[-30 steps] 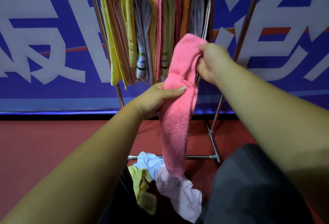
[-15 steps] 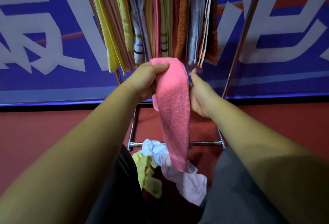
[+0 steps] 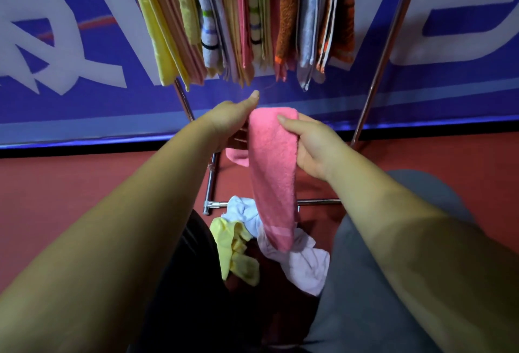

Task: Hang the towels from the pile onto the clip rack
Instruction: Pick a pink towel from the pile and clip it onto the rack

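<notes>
pink towel (image 3: 271, 173) held beneath the clip rack (image 3: 384, 52)

pile (image 3: 303, 265) of loose towels below the hands. right hand (image 3: 314, 147) pinches the towel's top fold, thumb in front; left hand (image 3: 227, 122) beside it, thumb out, fingers hidden, grip unclear. soft, light, floppy: likely best taken along that upper edge. hung towels (image 3: 244, 15) crowd above the hands.

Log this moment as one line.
left hand grips folded pink terry towel | right hand pinches its top edge | towel not yet clipped | loose cloth pile below
</notes>
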The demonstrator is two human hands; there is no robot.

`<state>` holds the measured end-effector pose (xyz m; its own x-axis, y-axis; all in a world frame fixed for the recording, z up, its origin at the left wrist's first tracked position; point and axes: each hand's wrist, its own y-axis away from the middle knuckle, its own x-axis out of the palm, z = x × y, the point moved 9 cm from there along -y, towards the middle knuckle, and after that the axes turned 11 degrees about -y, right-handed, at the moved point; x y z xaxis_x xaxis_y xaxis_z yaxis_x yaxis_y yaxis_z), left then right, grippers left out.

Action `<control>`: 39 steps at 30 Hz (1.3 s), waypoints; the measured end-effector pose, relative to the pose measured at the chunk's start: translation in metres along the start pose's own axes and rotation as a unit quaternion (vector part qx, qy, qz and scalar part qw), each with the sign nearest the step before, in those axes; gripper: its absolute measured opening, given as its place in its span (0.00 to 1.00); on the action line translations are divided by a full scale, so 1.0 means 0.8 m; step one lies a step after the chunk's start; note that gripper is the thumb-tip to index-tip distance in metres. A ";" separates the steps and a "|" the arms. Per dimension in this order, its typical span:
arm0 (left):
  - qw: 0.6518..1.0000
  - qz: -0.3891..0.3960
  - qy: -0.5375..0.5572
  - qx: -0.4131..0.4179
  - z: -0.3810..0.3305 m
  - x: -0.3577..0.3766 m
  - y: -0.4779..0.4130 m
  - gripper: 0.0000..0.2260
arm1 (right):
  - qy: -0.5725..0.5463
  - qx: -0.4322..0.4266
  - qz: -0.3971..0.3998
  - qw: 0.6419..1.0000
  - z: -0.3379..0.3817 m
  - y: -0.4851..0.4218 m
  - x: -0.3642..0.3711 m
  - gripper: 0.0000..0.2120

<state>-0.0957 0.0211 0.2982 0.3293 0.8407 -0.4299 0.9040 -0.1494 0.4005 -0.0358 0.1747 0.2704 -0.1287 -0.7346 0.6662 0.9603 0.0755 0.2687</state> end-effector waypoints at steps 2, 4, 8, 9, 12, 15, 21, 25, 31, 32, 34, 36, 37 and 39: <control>0.998 0.000 -0.056 -0.008 0.018 0.008 -0.002 0.35 | -0.020 -0.002 -0.033 0.999 -0.003 -0.007 -0.008 0.16; 0.997 -0.031 -0.077 -0.005 0.033 0.013 -0.006 0.32 | -0.044 0.000 -0.064 0.997 -0.007 -0.015 -0.018 0.14; 0.987 -0.014 -0.149 0.049 0.069 0.038 -0.007 0.10 | -0.079 -0.004 -0.117 0.990 -0.013 -0.027 -0.031 0.12; 0.985 0.009 -0.163 0.059 0.080 0.048 -0.005 0.08 | -0.087 0.000 -0.130 0.988 -0.015 -0.029 -0.032 0.13; 0.974 0.077 -0.203 0.069 0.096 0.080 0.000 0.11 | -0.109 0.003 -0.154 0.982 -0.017 -0.029 -0.030 0.12; 0.971 0.080 -0.217 0.062 0.106 0.101 -0.014 0.29 | -0.115 -0.020 -0.169 0.979 -0.013 -0.030 -0.023 0.11; 0.965 -0.055 -0.236 0.097 0.082 0.101 -0.010 0.22 | -0.137 -0.042 -0.149 0.978 -0.019 -0.041 -0.002 0.11; 0.957 -0.153 -0.238 0.066 0.080 0.073 -0.013 0.13 | -0.134 -0.034 -0.142 0.980 -0.026 -0.045 0.004 0.15; 0.940 -0.203 -0.264 0.071 0.074 0.049 -0.012 0.08 | -0.069 -0.024 -0.159 0.985 -0.019 -0.051 -0.015 0.30; 0.941 -0.201 -0.264 0.073 0.075 0.048 -0.013 0.08 | -0.045 -0.032 -0.162 0.985 -0.017 -0.052 -0.019 0.30; 0.942 -0.198 -0.259 0.082 0.075 0.046 -0.014 0.07 | 0.008 -0.046 -0.161 0.986 -0.011 -0.052 -0.020 0.31; 0.942 -0.193 -0.253 0.102 0.072 0.045 -0.013 0.07 | 0.049 -0.063 -0.159 0.984 -0.006 -0.050 -0.020 0.31; 0.942 -0.190 -0.252 0.113 0.069 0.045 -0.012 0.07 | 0.071 -0.076 -0.156 0.982 -0.003 -0.050 -0.019 0.31; 0.939 -0.188 -0.254 0.133 0.062 0.046 -0.008 0.08 | 0.131 -0.119 -0.153 0.972 0.006 -0.048 -0.019 0.30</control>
<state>-0.0757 0.0269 0.2397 0.0001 0.5128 -0.8585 0.9963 -0.0740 -0.0441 -0.0717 0.1865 0.2534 -0.3800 -0.8467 0.3724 0.9210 -0.3092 0.2369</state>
